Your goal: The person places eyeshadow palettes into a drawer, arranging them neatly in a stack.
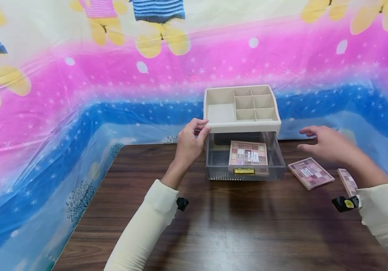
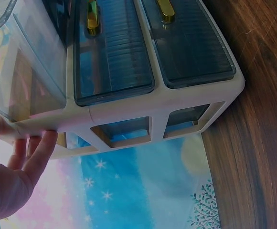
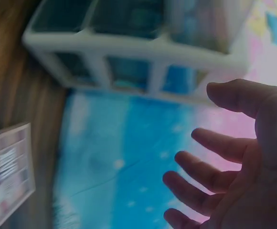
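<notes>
A cream drawer organizer [image 1: 242,127] stands at the back of the table, its top clear drawer [image 1: 221,160] pulled out. Inside that drawer lies an eyeshadow palette [image 1: 248,153] with "BACK" on its lid. My left hand [image 1: 191,141] grips the organizer's upper left edge, thumb at the front and fingers along the side. To the right of the organizer my right hand [image 1: 329,145] hovers over the table with fingers spread and nothing in them. A second palette [image 1: 310,173] lies below it, and a third palette [image 1: 347,182] shows partly beside the right wrist.
Below the pulled-out drawer, the left wrist view shows two closed drawers [image 2: 114,57] with gold handles. Divided compartments [image 1: 253,101] form the organizer's top. A patterned cloth [image 1: 146,120] hangs behind the dark wooden table [image 1: 214,229].
</notes>
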The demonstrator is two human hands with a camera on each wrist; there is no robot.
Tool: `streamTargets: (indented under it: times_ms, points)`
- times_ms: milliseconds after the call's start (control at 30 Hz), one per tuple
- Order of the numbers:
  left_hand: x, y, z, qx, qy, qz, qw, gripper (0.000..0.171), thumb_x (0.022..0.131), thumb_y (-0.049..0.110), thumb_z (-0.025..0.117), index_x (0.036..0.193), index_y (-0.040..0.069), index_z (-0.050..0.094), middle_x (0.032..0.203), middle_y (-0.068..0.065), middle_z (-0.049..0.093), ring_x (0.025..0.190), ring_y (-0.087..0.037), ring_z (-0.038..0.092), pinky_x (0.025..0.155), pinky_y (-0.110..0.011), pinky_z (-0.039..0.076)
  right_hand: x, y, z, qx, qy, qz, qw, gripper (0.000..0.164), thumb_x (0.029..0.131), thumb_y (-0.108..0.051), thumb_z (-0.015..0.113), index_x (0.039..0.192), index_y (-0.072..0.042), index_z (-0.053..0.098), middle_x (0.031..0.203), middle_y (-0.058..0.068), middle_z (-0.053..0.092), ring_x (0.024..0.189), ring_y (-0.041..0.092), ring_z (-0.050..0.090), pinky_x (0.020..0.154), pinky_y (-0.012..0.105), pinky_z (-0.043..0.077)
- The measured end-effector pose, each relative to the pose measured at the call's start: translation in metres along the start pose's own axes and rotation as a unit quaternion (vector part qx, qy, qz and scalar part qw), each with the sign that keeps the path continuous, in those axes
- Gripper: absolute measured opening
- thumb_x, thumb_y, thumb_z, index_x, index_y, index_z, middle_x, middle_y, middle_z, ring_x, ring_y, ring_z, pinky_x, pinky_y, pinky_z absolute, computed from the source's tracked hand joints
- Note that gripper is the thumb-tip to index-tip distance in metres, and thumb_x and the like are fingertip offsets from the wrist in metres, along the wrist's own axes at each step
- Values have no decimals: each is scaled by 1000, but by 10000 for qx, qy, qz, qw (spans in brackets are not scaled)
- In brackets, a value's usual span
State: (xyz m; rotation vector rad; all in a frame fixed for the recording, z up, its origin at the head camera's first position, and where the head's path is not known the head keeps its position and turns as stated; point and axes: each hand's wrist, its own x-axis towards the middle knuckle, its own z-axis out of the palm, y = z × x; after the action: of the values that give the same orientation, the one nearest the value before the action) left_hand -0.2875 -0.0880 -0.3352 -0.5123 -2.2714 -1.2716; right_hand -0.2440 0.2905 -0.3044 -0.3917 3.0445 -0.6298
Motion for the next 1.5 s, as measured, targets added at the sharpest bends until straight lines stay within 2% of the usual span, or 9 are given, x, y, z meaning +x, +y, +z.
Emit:
streamTargets:
  times_ms: [167,333,433,833,933,1067,1167,1367,1500]
  points:
    - [0,0,0,45,-40,29,10000,27,101,23,65,124,8,68,112,-14,71,101,-25,70,80,-38,63,5,35,19,-268,-100,307,9991,68,96,-28,67,145,12,42,139,43,47,125,62,46,98,78,38]
    - [0,0,0,35,25,35,10000,26,101,22,65,123,7,68,115,-14,72,101,-26,70,79,-37,63,7,55,33,-429,-321,1069,9928,83,93,-43,68,150,6,34,145,45,33,130,66,32,92,92,20]
    - [0,1,-1,81,41,23,10000,26,101,22,65,122,8,69,116,-13,72,101,-25,70,79,-37,63,7,62,41,-403,-419,1266,9903,89,91,-47,68,151,7,31,144,46,30,128,68,31,92,92,18]
    - [1,1,-1,100,37,19,9999,25,101,21,65,122,9,69,117,-13,72,101,-25,71,79,-37,63,8,89,76,-517,-711,1532,9843,108,87,-67,65,149,14,27,138,51,31,121,74,34,92,88,23]
    - [0,0,-1,85,7,1,10000,26,101,21,66,123,9,69,114,-14,72,101,-26,71,79,-38,63,8,95,88,-515,-789,1664,9816,111,86,-66,67,148,16,26,136,53,31,119,75,33,93,88,24]
    - [0,0,-1,77,-18,-12,10000,27,101,22,66,124,8,68,110,-15,71,101,-27,71,80,-38,63,6,100,100,-557,-885,1732,9793,110,86,-62,69,146,19,25,133,55,32,116,75,35,92,85,30]
    - [-1,1,-1,88,-25,-12,10000,27,101,22,65,124,9,68,110,-15,71,101,-27,71,80,-39,63,6,103,105,-611,-1026,1784,9767,112,86,-63,69,149,17,22,132,56,31,115,75,36,89,83,35]
    - [0,0,-1,88,-10,12,10000,27,101,22,65,123,8,68,108,-14,72,100,-26,72,83,-38,62,7,105,113,-454,-1106,1977,9730,114,85,-61,72,153,13,20,132,55,29,115,73,33,95,83,24]
    - [0,0,-1,64,-11,10,10000,26,101,21,65,123,8,69,108,-14,72,100,-26,72,83,-37,62,9,104,115,-406,-1087,2059,9717,110,85,-56,74,150,15,22,127,53,31,110,68,34,96,80,25]
